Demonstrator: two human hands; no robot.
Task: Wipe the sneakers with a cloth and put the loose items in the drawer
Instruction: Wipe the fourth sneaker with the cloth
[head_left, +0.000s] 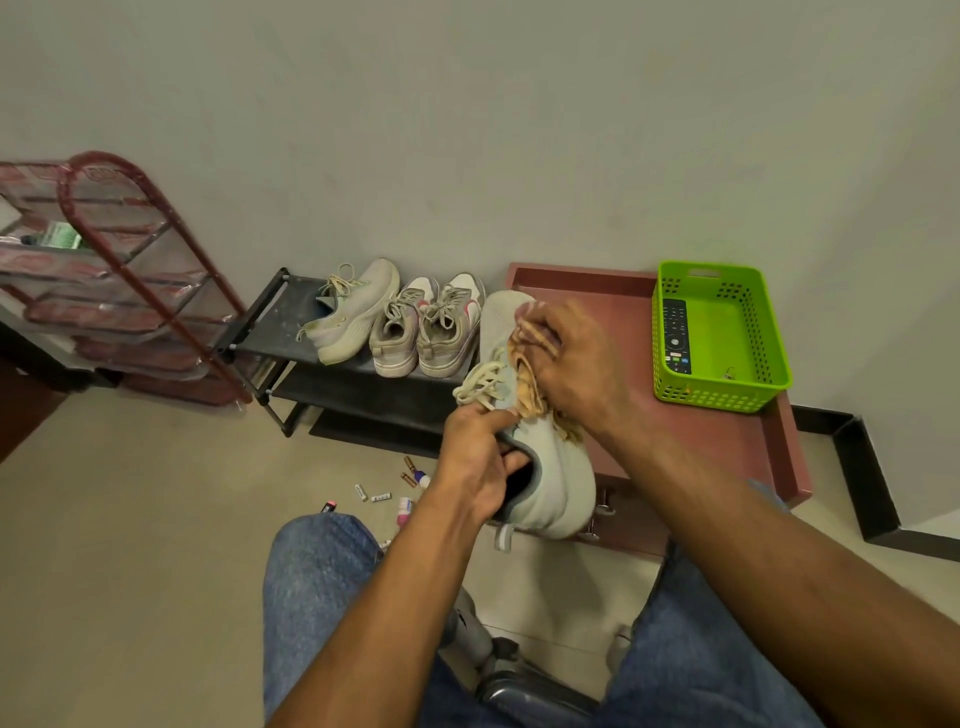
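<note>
A pale grey-green sneaker (558, 478) is held up in front of me, toe pointing away. My left hand (478, 462) grips its collar, fingers curled into the opening. My right hand (566, 364) holds a crumpled yellowish-pink cloth (530, 395) and presses it against the sneaker's upper by the laces. Three more sneakers (400, 317) stand on the top of a low black shoe rack (270, 322). Loose batteries (376, 493) and small tubes (405, 506) lie on the floor below the sneaker.
A reddish-brown drawer cabinet (727, 447) stands against the wall at right. On it sits a green perforated basket (774, 364) holding a black remote (675, 335). A red wire rack (119, 280) leans at left. My jeans-clad knees fill the bottom.
</note>
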